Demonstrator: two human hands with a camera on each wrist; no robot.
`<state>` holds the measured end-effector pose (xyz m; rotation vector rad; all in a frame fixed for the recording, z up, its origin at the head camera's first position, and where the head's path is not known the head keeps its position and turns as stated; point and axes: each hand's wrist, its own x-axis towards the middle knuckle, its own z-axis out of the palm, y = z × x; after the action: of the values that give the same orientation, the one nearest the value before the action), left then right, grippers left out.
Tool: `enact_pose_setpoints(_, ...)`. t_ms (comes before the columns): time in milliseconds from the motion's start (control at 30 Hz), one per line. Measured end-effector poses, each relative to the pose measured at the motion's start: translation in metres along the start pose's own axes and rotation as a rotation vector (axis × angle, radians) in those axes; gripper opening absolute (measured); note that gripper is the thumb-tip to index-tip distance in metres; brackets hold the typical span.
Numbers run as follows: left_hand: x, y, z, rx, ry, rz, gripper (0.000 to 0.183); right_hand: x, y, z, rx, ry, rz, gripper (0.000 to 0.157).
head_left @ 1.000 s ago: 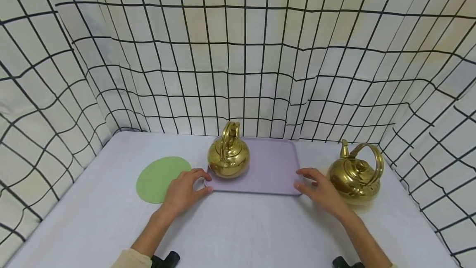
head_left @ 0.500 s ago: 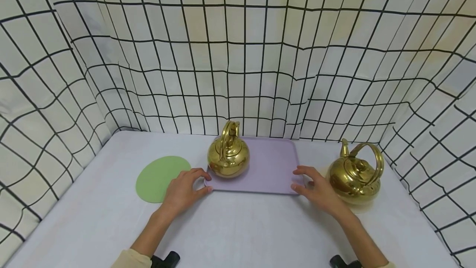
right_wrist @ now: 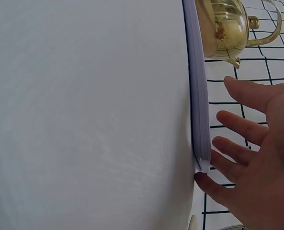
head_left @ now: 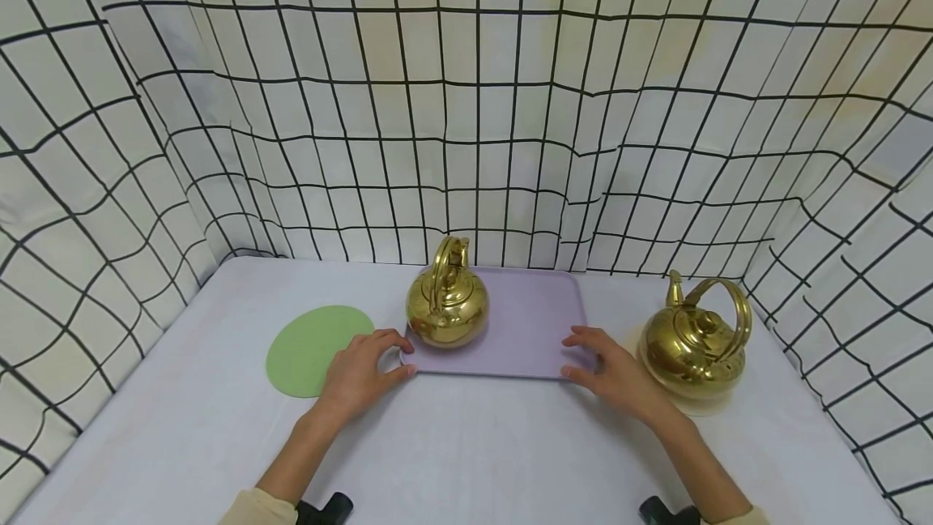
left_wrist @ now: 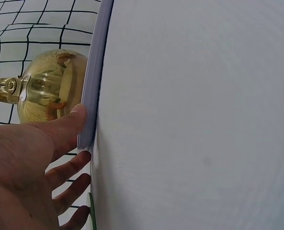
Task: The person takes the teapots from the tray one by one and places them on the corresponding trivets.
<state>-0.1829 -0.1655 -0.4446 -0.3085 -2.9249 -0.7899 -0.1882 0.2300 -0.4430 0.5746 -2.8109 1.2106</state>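
A lilac tray (head_left: 528,322) lies in the middle of the white table. On its left part stands a polished brass kettle (head_left: 448,310) with an arched handle. My left hand (head_left: 359,375) holds the tray's near left corner between thumb and index finger; in the left wrist view its thumb (left_wrist: 78,114) lies against the rim and the other fingers spread below. My right hand (head_left: 615,375) hovers over the tray's near right corner, fingers spread and nothing held. Beside that hand a second brass kettle (head_left: 692,351) stands on a pale round mat (head_left: 705,407).
A green round mat (head_left: 313,351) lies left of the tray, close to my left hand. Black wire grid (head_left: 477,140) over white cloth encloses the back and both sides of the table. Black wrist straps (head_left: 324,509) show at the lower edge.
My right hand has moved a little left, from the tray's right edge to over its near right corner. The left hand, tray and both kettles have stayed in place.
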Motion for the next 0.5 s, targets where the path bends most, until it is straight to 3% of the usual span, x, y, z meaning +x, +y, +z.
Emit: enact_pose_setpoints(500, 0.0005, -0.0017, 0.0011, 0.005, -0.003, -0.005, 0.020, 0.0003, -0.0035, 0.0096, -0.044, -0.089, 0.043, 0.047)
